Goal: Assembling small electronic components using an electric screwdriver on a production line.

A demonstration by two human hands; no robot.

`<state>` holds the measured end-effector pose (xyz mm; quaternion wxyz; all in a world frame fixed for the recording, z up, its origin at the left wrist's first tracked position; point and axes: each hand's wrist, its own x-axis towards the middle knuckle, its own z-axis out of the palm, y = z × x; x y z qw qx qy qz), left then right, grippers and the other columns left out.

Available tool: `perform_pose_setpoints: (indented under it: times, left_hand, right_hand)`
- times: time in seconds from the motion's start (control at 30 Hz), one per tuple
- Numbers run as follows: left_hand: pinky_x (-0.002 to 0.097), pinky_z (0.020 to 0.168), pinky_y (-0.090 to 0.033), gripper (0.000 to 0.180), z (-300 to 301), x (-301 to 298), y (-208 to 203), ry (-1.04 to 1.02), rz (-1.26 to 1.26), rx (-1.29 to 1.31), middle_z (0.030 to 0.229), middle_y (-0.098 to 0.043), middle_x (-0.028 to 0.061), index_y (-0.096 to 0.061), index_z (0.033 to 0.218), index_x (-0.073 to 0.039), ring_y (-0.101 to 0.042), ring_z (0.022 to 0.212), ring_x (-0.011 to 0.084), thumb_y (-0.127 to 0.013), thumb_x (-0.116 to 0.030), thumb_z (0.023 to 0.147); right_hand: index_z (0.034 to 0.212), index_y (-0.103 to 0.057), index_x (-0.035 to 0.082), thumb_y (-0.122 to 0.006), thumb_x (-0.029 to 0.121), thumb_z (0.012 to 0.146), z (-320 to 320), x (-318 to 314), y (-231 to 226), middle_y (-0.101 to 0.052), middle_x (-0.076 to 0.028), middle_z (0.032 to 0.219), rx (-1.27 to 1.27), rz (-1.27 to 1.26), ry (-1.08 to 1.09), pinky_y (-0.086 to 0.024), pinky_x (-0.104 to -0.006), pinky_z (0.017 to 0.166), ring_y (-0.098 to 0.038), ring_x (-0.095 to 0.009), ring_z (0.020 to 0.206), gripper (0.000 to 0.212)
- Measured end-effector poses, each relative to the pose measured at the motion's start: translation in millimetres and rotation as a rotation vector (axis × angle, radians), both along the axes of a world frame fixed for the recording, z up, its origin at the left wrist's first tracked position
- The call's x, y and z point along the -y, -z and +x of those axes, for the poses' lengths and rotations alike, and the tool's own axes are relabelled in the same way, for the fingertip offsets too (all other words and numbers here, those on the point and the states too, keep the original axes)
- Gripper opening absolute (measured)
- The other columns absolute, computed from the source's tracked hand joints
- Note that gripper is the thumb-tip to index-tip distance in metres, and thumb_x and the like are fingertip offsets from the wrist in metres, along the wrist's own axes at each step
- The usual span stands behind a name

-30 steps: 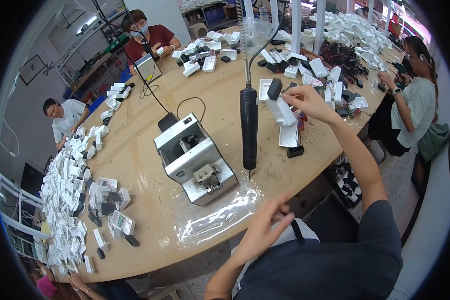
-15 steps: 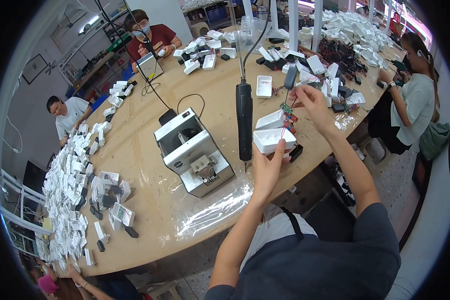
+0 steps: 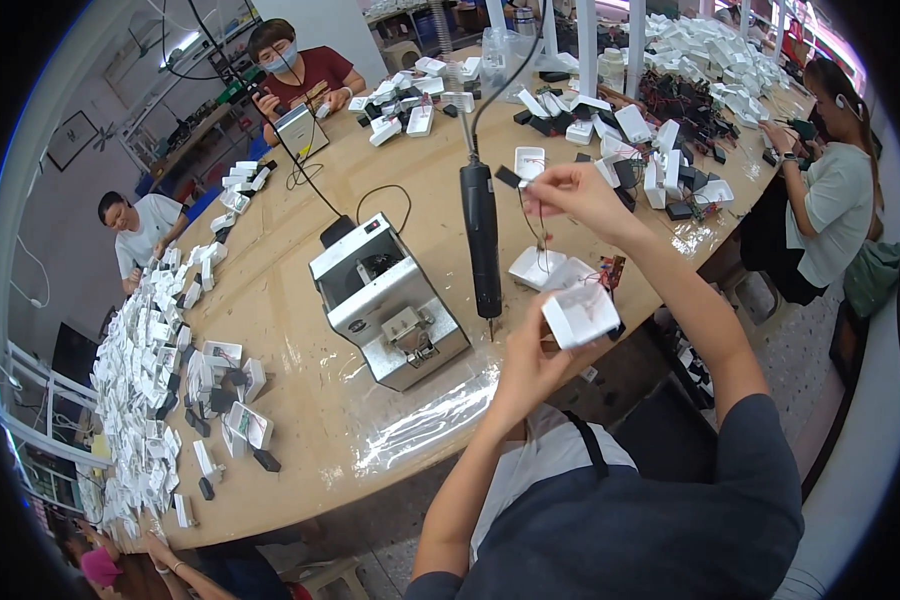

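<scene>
My left hand [image 3: 530, 360] grips a white plastic case [image 3: 582, 318], its open side tilted up toward me. Raised above it, my right hand [image 3: 582, 200] pinches thin dark wires [image 3: 523, 208] with its fingertips. A small black block [image 3: 509, 177] sticks out to the left of those fingers. The wires trail down toward more white case parts [image 3: 540, 265] on the table, just beyond the held case. A red circuit board [image 3: 611, 270] shows at the held case's far right edge; whether it is joined to the wires I cannot tell.
A black electric screwdriver [image 3: 480, 240] hangs left of my hands. Beside it stands a metal screw feeder [image 3: 390, 305]. White cases [image 3: 135, 400] heap at the left; cases and black parts [image 3: 660, 160] lie far right. Several people [image 3: 305, 75] sit around the table [image 3: 270, 330].
My right hand has moved left and slightly nearer, carrying the wires and black block. My left hand has shifted the case right and nearer, tipping it. The screwdriver has swung slightly left.
</scene>
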<state>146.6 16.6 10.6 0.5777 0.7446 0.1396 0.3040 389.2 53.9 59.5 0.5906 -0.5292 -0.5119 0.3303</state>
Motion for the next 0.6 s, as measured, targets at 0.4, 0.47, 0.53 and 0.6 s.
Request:
perform_pose_setpoints:
  times: [0.4, 0.47, 0.53, 0.6]
  left_hand:
    - [0.0313, 0.100, -0.049, 0.062, -133, 26, 28, -0.313, -0.204, -0.035, 0.125, -0.063, 0.0107, -0.045, 0.137, -0.001, -0.062, 0.115, 0.0167, -0.076, 0.004, 0.083]
    - [0.0319, 0.095, -0.054, 0.055, -148, 31, 27, -0.451, -0.242, -0.057, 0.124, -0.064, 0.0123, -0.046, 0.134, 0.002, -0.062, 0.114, 0.0172, -0.075, 0.001, 0.087]
    - [0.0321, 0.093, -0.055, 0.052, -156, 33, 27, -0.449, -0.275, -0.137, 0.122, -0.064, 0.0123, -0.048, 0.132, 0.003, -0.063, 0.112, 0.0170, -0.075, 0.001, 0.087]
    - [0.0323, 0.088, -0.058, 0.041, -164, 37, 21, -0.419, -0.350, -0.196, 0.115, -0.067, 0.0134, -0.054, 0.128, 0.004, -0.067, 0.103, 0.0165, -0.071, 0.000, 0.091]
  right_hand:
    - [0.109, -0.067, 0.003, -0.070, 0.015, 0.092, -60, 90, -6, -0.071, -0.009, 0.103, 0.391, 0.172, 0.090, -0.052, -0.0311, 0.080, -0.065, -0.016, 0.086, 0.021]
    - [0.106, -0.073, 0.008, -0.077, 0.011, 0.086, -132, 128, 11, -0.069, -0.009, 0.085, 0.449, -0.014, -0.168, -0.053, -0.0290, 0.069, -0.067, -0.016, 0.083, 0.021]
    - [0.119, -0.068, 0.012, -0.079, 0.022, 0.085, -186, 135, 42, -0.067, -0.007, 0.108, 0.605, 0.213, -0.167, -0.055, -0.0311, 0.073, -0.067, -0.022, 0.087, 0.037]
    - [0.126, -0.066, 0.013, -0.080, 0.018, 0.082, -203, 128, 71, -0.062, -0.008, 0.123, 0.705, 0.236, -0.217, -0.050, -0.0398, 0.093, -0.061, -0.029, 0.111, 0.046]
